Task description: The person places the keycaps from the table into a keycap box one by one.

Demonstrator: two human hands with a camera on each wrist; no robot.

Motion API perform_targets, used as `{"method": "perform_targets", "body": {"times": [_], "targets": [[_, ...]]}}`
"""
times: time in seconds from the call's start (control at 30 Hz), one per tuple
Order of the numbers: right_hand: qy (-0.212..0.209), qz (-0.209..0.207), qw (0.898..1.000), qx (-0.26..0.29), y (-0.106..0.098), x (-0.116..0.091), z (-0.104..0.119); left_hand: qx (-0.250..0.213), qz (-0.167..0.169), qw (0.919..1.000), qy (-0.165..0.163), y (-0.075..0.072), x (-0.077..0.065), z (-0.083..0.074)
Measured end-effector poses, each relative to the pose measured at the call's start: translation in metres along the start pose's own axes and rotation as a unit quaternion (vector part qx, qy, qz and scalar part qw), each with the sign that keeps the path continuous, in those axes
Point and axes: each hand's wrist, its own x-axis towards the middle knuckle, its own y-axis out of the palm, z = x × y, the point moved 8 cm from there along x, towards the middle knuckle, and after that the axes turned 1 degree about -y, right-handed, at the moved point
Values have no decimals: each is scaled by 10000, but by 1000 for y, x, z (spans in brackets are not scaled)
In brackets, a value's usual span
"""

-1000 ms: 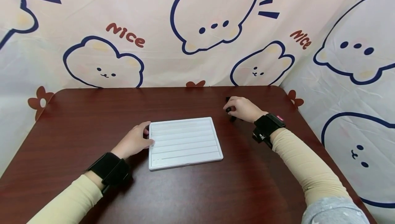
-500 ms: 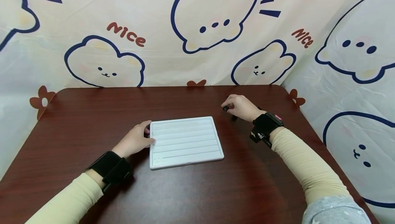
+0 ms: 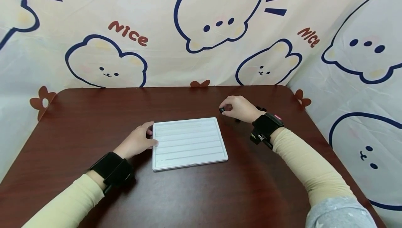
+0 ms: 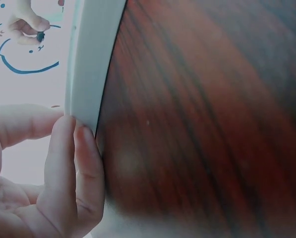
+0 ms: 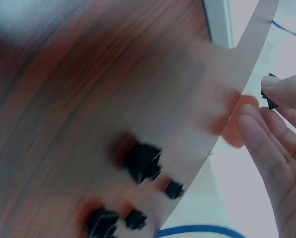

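Note:
A white rectangular board with parallel ridges and a raised rim lies flat on the brown table. My left hand holds its left edge, thumb on the rim; in the left wrist view the fingertips meet the board's side. Beyond the board's far right corner, my right hand pinches a small black piece between thumb and fingers, above the table. The fingers partly cover the piece, so its kind is unclear. Several black pieces of differing size lie by the right hand, partly hidden by it in the head view.
The wood-grain table has rounded far corners. Behind it and along its right side hangs a pale curtain with cartoon bears. Black bands with cameras circle both wrists.
My right hand has drawn the small black piece leftward, away from the others, uncovering one of them near the wrist. The left hand and the board stay in place.

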Motion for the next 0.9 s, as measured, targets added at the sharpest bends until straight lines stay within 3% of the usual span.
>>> {"method": "perform_targets", "body": {"times": [0.33, 0.9], "targets": [[-176, 78, 9998, -97, 8, 14, 34, 132, -23, 9999, 101, -2, 1, 0], [-735, 651, 9952, 41, 42, 36, 95, -297, -12, 9996, -29, 0, 0, 0]]}}
